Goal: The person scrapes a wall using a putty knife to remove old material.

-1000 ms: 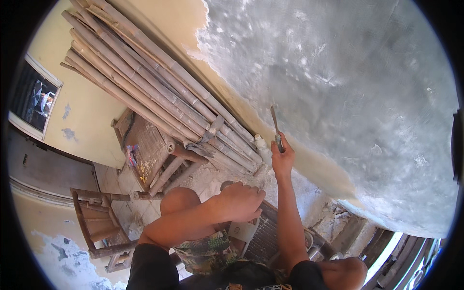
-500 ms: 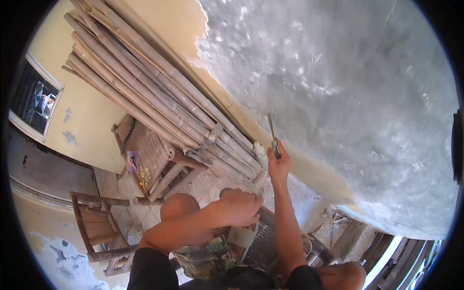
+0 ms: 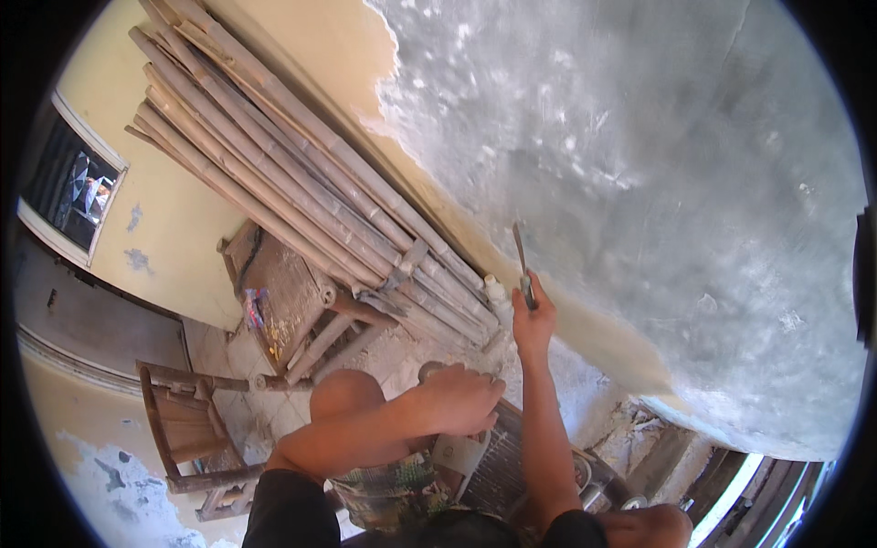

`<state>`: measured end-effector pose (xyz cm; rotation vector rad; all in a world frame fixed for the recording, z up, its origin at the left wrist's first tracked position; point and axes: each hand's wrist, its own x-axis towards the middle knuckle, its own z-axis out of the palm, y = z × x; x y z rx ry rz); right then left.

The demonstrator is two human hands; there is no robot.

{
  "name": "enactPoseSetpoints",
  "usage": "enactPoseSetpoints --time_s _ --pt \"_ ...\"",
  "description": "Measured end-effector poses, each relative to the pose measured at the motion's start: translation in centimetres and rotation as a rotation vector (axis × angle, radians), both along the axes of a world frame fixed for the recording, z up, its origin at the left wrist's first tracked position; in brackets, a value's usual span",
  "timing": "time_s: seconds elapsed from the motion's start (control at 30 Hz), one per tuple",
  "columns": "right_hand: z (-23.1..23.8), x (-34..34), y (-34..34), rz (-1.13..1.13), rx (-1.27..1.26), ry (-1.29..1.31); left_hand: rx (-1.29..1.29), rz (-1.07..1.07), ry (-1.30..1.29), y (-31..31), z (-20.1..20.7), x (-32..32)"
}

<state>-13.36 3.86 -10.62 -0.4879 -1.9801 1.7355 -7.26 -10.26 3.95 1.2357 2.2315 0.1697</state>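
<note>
Broad ragged-edged wall (image 3: pixel 658 183) beyond blade (image 3: pixel 519 243)

Right grip (image 3: pixel 534 320) holding thin-bladed tool (image 3: pixel 527 289), grey-patched wall (image 3: pixel 639 183), bundled bamboo poles (image 3: pixel 292 169)

Flaky plaster wall (image 3: pixel 639 183), dusty bamboo poles (image 3: pixel 292 164), thin metal scraper (image 3: pixel 523 262).
The wall is dull and chalky, smooth in the middle and rough at its crumbly edge. The poles look dry and dull. The counter (image 3: pixel 288 279) and chair (image 3: pixel 187 438) look like worn, scuffed wood. The shorts (image 3: pixel 393 498) and dark sleeve (image 3: pixel 288 511) are soft, dull cloth.
</note>
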Motion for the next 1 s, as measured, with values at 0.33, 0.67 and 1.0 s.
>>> enactPoseSetpoints --time_s 0.33,0.67,1.0 --pt "-0.6 0.3 -0.7 -0.002 -0.02 0.008 -0.001 0.016 0.039 0.1 -0.6 0.1" --pt "-0.9 0.9 -0.9 -0.061 -0.065 0.081 -0.002 0.013 -0.012 0.8 0.7 0.4" --pt "0.0 0.1 -0.7 -0.026 -0.004 0.004 -0.08 0.003 -0.03 0.8 0.8 0.2"
